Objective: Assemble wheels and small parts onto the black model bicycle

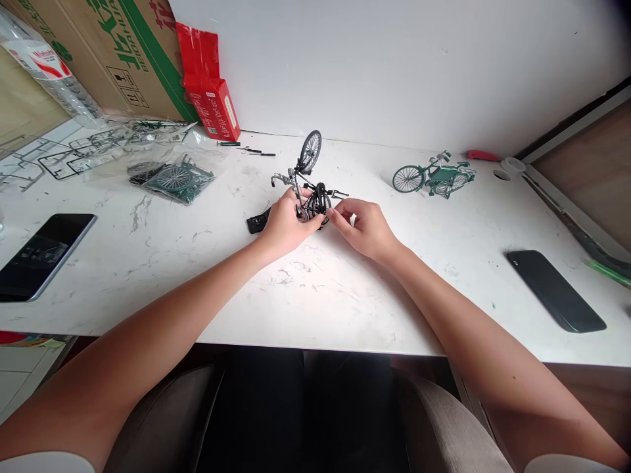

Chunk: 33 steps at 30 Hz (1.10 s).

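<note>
Left-hand fingers (pixel 315 224) gripped the black model bicycle (pixel 321 196), both wheels (pixel 310 152) and handlebar (pixel 282 177) on; right-hand fingers (pixel 341 221) met at its rear wheel (pixel 314 205), hold unclear; left of them, green parts (pixel 177 179) lay bagged.

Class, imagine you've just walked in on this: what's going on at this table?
Someone is handling a black model bike with both bare hands. The left hand holds it by the frame, while the right hand is pinched close beside its nearer wheel; whether it grips anything there is too small to tell. A green bike sits off to the right on the white table, and a bag of parts lies to the left.
</note>
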Tool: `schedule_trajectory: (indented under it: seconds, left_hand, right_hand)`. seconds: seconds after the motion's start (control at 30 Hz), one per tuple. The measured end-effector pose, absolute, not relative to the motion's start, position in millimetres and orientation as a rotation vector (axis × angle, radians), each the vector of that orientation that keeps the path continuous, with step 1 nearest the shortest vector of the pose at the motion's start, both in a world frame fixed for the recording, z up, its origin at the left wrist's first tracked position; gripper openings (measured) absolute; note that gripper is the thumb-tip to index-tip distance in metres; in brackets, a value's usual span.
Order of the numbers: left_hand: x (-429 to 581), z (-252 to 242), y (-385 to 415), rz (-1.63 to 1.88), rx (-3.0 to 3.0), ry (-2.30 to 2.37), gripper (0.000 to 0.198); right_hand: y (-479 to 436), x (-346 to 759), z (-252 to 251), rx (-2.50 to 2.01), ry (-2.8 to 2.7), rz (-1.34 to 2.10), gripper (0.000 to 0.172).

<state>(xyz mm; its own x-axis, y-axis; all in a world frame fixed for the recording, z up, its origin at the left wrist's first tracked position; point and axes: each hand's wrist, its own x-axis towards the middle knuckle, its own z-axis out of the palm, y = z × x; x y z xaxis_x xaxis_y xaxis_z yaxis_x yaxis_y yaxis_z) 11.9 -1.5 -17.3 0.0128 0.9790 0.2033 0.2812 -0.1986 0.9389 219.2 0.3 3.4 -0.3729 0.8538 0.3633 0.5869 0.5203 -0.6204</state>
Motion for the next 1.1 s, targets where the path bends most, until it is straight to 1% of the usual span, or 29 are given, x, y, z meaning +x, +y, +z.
schedule_trajectory:
  seconds: [0.1, 0.2, 0.3, 0.37, 0.4, 0.5, 0.57, 0.6, 0.63, 0.7, 0.8, 0.93, 1.0, 1.03, 1.1]
  left_hand:
    - [12.2, -19.5, -1.7, 1.217, 1.576, 1.306, 0.052]
    - [12.7, -20.7, -2.2, 1.212, 1.587, 1.270, 0.050]
    - [13.3, -19.6, -2.7, 1.200, 1.585, 1.278, 0.050]
    - [13.4, -18.2, -2.7, 1.192, 1.581, 1.297, 0.051]
    - [13.3, -17.6, -2.6, 1.190, 1.581, 1.308, 0.051]
    - [12.5, -16.8, -1.8, 1.205, 1.592, 1.335, 0.052]
    - [11.8, -17.4, -1.1, 1.225, 1.597, 1.330, 0.052]
    - [11.5, -17.9, -0.8, 1.233, 1.599, 1.321, 0.052]
    - [11.3, -18.5, -0.5, 1.239, 1.603, 1.313, 0.052]
    - [11.3, -19.7, -0.2, 1.242, 1.627, 1.309, 0.050]
    - [11.6, -21.2, -0.6, 1.227, 1.666, 1.320, 0.048]
    - [11.9, -22.2, -1.4, 1.196, 1.660, 1.309, 0.050]
    - [11.8, -22.4, -1.2, 1.207, 1.679, 1.315, 0.049]
    - [11.6, -22.6, -0.9, 1.214, 1.692, 1.323, 0.048]
    - [11.2, -23.0, 0.1, 1.227, 1.705, 1.335, 0.046]
  right_hand:
    - [0.2, 219.4, 3.3, -1.174, -2.135, 0.510, 0.055]
    - [-2.0, 218.7, 4.7, -1.230, -2.135, 0.612, 0.073]
    - [-3.2, 218.3, 5.2, -1.298, -2.091, 0.665, 0.080]
    - [-2.6, 218.7, 4.9, -1.300, -2.067, 0.617, 0.075]
    - [-2.2, 219.1, 4.6, -1.291, -2.057, 0.591, 0.068]
    - [-1.3, 219.9, 4.2, -1.239, -2.032, 0.572, 0.038]
    - [-1.3, 220.1, 3.9, -1.198, -2.029, 0.594, 0.027]
    - [-1.4, 220.1, 3.8, -1.181, -2.029, 0.597, 0.025]
    - [-1.4, 219.9, 3.7, -1.171, -2.032, 0.595, 0.026]
    - [-1.5, 219.5, 3.6, -1.179, -2.040, 0.577, 0.033]
    - [-1.7, 218.7, 4.0, -1.235, -2.063, 0.565, 0.050]
    - [-2.6, 217.8, 5.1, -1.281, -2.094, 0.651, 0.070]
    - [-2.8, 217.9, 5.3, -1.287, -2.069, 0.643, 0.070]
    - [-2.8, 218.0, 5.3, -1.285, -2.052, 0.624, 0.066]
    - [-2.6, 218.5, 5.1, -1.260, -2.027, 0.599, 0.052]
